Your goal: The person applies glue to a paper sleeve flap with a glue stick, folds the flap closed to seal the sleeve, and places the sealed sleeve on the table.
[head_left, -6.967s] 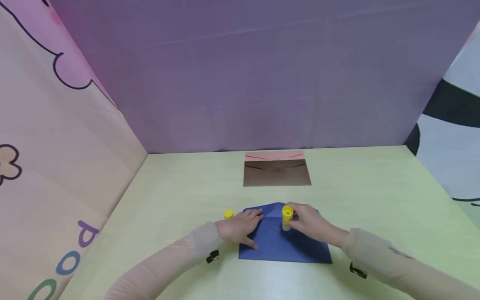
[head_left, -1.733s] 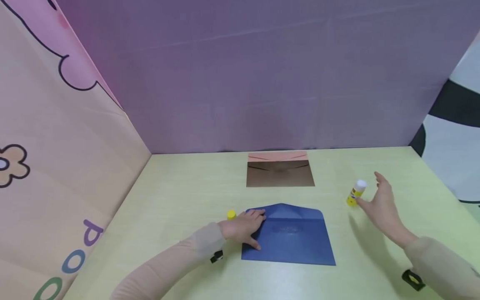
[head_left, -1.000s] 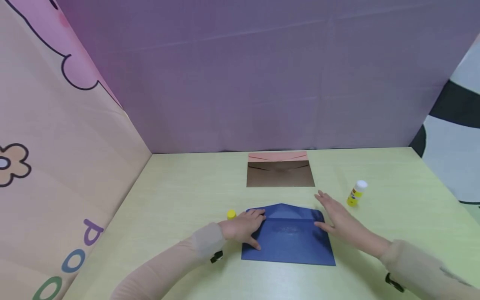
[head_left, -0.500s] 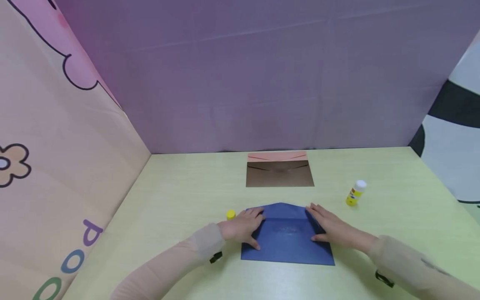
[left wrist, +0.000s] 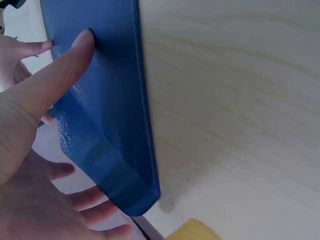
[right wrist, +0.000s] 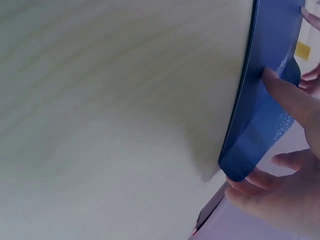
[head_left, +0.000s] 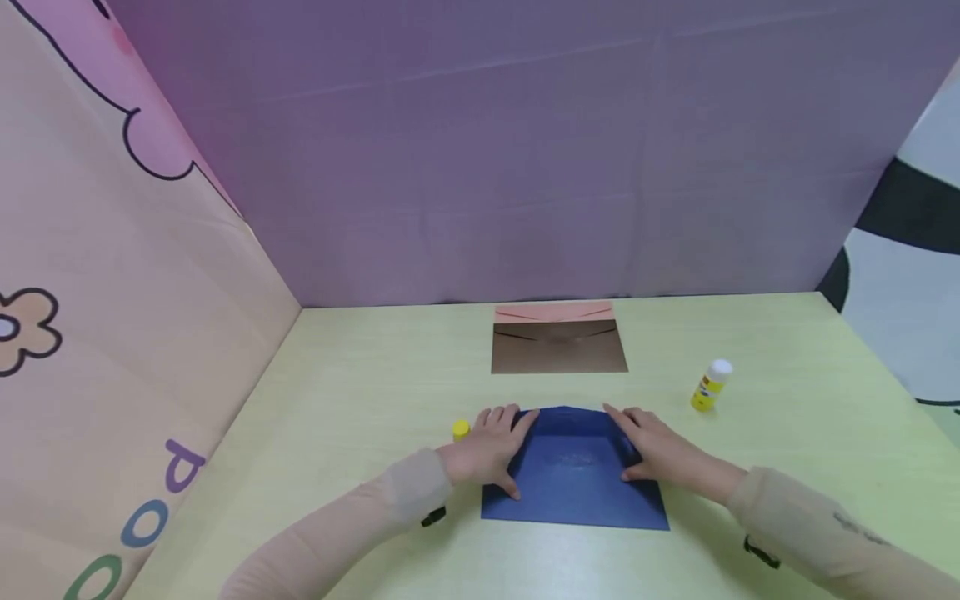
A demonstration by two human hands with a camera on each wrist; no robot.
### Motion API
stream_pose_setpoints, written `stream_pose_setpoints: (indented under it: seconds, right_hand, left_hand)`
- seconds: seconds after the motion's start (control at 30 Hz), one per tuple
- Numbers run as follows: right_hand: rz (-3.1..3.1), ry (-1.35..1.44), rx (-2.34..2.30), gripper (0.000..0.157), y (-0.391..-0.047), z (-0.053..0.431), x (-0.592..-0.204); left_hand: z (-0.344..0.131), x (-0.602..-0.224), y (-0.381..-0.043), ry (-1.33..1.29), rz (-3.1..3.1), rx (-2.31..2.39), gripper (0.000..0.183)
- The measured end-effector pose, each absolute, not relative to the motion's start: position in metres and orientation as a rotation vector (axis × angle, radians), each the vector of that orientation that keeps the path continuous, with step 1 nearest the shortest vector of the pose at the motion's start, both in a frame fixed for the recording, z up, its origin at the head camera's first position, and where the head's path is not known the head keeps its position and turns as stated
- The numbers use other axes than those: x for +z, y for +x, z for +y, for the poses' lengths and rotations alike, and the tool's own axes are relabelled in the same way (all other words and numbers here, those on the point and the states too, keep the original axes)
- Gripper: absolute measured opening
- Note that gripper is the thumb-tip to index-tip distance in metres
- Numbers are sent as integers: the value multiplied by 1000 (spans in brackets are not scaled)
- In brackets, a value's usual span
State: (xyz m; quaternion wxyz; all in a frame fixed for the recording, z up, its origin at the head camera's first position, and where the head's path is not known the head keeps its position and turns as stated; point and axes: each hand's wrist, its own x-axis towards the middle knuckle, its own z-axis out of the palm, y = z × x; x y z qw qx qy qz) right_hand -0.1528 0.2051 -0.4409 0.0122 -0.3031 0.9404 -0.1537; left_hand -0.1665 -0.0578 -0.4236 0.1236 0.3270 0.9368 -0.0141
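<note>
A blue envelope [head_left: 573,496] lies on the table with its flap [head_left: 573,422] at the far side, tilted up from the tabletop. Whitish glue smears show on the envelope's body and, in both wrist views, on the flap. My left hand [head_left: 486,450] is at the left edge, its thumb [left wrist: 65,70] pressing the body while its spread fingers reach behind the flap. Mirroring it on the right edge, my right hand [head_left: 662,448] rests its thumb [right wrist: 285,90] on the body, with extended fingers behind the flap's corner.
A yellow glue stick [head_left: 711,385] with a white end stands to the right. Its yellow cap [head_left: 461,429] is just beyond my left wrist. Farther back, a brown envelope [head_left: 558,357] overlaps a pink envelope [head_left: 555,312]. A purple wall [head_left: 465,167] closes off the table's far edge.
My right hand set the glue stick down at the right, then came back to the blue envelope's right edge. Now the flap tilts upward, and my left fingers have shifted behind it.
</note>
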Motion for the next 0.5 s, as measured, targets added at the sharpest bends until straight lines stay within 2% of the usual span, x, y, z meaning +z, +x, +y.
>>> stream_pose_setpoints:
  seconds: [0.17, 0.33, 0.5]
  right_hand:
    - [2980, -1037, -374, 76, -149, 201, -436]
    - [2961, -1102, -358, 57, -146, 198, -436]
    - [2933, -1116, -356, 47, -146, 198, -438]
  left_hand:
    - [-55, -427, -164, 1050, 2788, -114, 111]
    - [-56, -426, -161, 1120, 2761, -107, 91]
    - [-57, -425, -159, 1183, 2744, -113, 73]
